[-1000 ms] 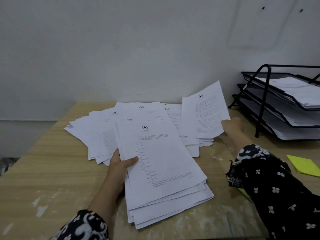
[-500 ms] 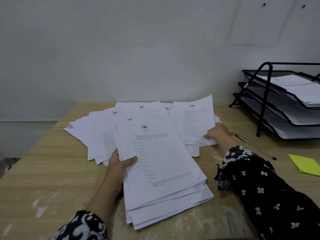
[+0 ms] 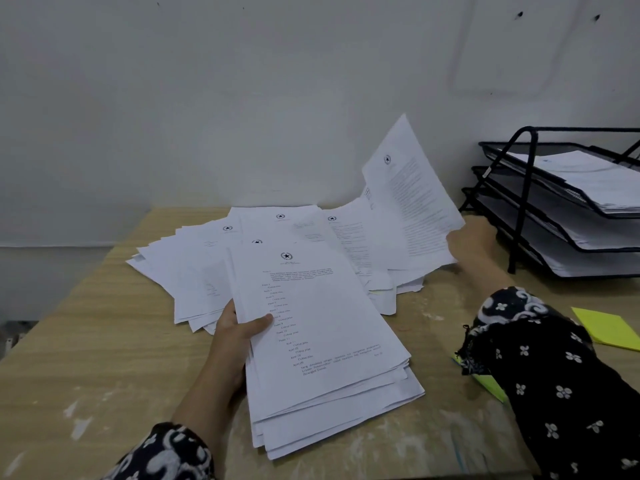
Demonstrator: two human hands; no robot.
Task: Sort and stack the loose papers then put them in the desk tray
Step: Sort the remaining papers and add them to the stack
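My left hand (image 3: 235,336) grips the left edge of a thick stack of printed white papers (image 3: 325,337), thumb on the top sheet, in front of me on the wooden desk. Behind it, loose papers (image 3: 194,268) lie fanned across the desk. My right hand (image 3: 467,247) holds a few sheets (image 3: 412,202) by their lower right corner, lifted and tilted up off the right side of the pile. The black three-tier desk tray (image 3: 526,188) stands at the far right, with paper on each tier.
Yellow sticky notes (image 3: 609,329) lie on the desk right of my right sleeve, and another yellow-green piece (image 3: 491,388) shows under that sleeve. A white wall closes the desk's far side. The desk's left edge (image 3: 86,282) drops to the floor.
My right hand went down onto the right side of the loose pile, then rose again with a few sheets, now tilted up. My left hand and its stack stayed put.
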